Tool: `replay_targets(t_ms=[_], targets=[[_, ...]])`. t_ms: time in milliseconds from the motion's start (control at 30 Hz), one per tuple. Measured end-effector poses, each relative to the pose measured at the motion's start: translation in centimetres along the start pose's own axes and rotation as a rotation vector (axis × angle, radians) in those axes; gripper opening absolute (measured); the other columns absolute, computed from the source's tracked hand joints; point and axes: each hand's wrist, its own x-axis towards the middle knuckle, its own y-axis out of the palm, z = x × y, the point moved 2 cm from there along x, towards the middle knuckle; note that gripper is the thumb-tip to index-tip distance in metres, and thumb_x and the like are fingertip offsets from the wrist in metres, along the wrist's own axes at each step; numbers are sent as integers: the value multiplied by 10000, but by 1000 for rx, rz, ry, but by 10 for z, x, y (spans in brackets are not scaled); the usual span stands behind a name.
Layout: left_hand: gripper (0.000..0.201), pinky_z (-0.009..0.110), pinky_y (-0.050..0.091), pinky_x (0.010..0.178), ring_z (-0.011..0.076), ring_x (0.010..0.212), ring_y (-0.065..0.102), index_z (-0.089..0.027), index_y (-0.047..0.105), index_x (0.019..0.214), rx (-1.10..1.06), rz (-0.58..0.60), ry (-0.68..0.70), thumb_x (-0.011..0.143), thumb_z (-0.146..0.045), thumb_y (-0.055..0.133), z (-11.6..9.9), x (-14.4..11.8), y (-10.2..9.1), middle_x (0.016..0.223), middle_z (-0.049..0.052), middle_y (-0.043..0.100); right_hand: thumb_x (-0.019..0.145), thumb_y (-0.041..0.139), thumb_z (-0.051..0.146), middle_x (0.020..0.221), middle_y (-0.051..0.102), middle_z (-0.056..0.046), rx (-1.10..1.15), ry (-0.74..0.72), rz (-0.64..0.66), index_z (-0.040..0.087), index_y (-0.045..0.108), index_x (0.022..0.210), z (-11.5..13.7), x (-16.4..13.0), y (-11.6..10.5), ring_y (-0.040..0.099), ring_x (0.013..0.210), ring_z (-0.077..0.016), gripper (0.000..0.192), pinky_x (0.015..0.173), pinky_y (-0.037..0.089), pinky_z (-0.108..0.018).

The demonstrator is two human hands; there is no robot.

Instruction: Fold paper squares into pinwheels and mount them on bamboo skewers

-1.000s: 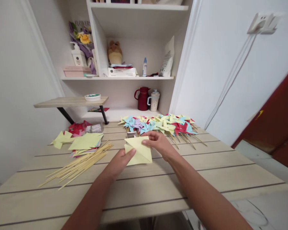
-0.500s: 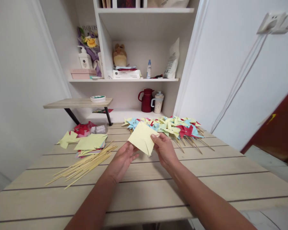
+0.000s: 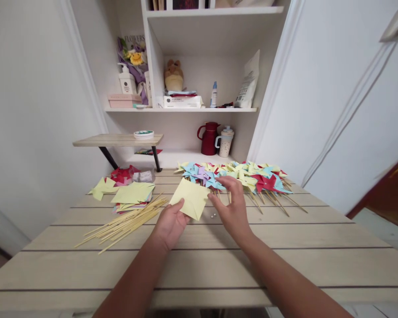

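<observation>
A folded pale yellow paper square (image 3: 191, 198) is pinched at its lower left corner by my left hand (image 3: 170, 222), a little above the wooden table (image 3: 285, 247). My right hand (image 3: 232, 207) hovers just right of the paper with fingers spread and holds nothing. A tiny silvery pin (image 3: 213, 216) lies on the table under that hand's thumb side. Behind my hands spreads a pile of finished paper pinwheels (image 3: 235, 174) in yellow, blue, red and purple on thin sticks.
A bundle of bamboo sticks (image 3: 126, 221) lies left of my hands. Behind it sit a stack of coloured paper squares (image 3: 132, 196) and red folded papers (image 3: 122, 174). A small raised shelf (image 3: 117, 140), a red jug (image 3: 209, 138) and a white mug (image 3: 224, 141) stand at the back.
My right hand let go of the yellow paper and opened beside it. My left hand took hold of the paper's lower corner. The camera view shifted to the left.
</observation>
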Motion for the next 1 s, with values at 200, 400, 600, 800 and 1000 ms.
replay_targets(t_ms=[200, 400, 600, 800, 1000], targets=[[428, 381, 484, 1008, 252, 1187, 613, -130, 577, 1313, -29, 33, 14, 886, -142, 594, -6, -4, 4, 1281, 145, 661, 828, 697, 199, 1217, 592, -49, -173, -202, 255, 309, 709, 945, 8, -6, 8, 519, 1175, -289, 161, 995, 377, -515], [404, 374, 460, 1036, 243, 1230, 578, -127, 590, 1296, -47, 55, 20, 892, -135, 585, -6, -6, 7, 1308, 133, 645, 829, 704, 228, 1265, 568, -68, -181, -188, 284, 300, 710, 1007, 2, -9, 11, 512, 1195, -295, 192, 1003, 388, -517], [435, 394, 458, 1035, 250, 1250, 560, -147, 556, 1342, -51, 133, 22, 909, -185, 582, -5, -5, 7, 1361, 130, 607, 821, 706, 214, 1380, 470, -78, -171, -271, 325, 293, 728, 1003, 12, -9, 11, 456, 1271, -316, 200, 1036, 360, -524], [453, 432, 468, 1014, 261, 1199, 591, -181, 543, 1367, -19, 207, 26, 921, -242, 585, -3, -5, 7, 1329, 126, 629, 845, 692, 232, 1340, 500, -74, -85, -255, 286, 268, 741, 800, 15, -10, 12, 483, 1240, -306, 75, 1017, 383, -527], [441, 444, 463, 1001, 270, 1119, 631, -157, 597, 1316, 78, 268, 21, 900, -299, 631, 2, -9, 11, 1227, 146, 683, 852, 690, 251, 1284, 561, -91, -61, -134, 223, 240, 709, 786, 12, -9, 12, 514, 1214, -293, 70, 1020, 388, -528]])
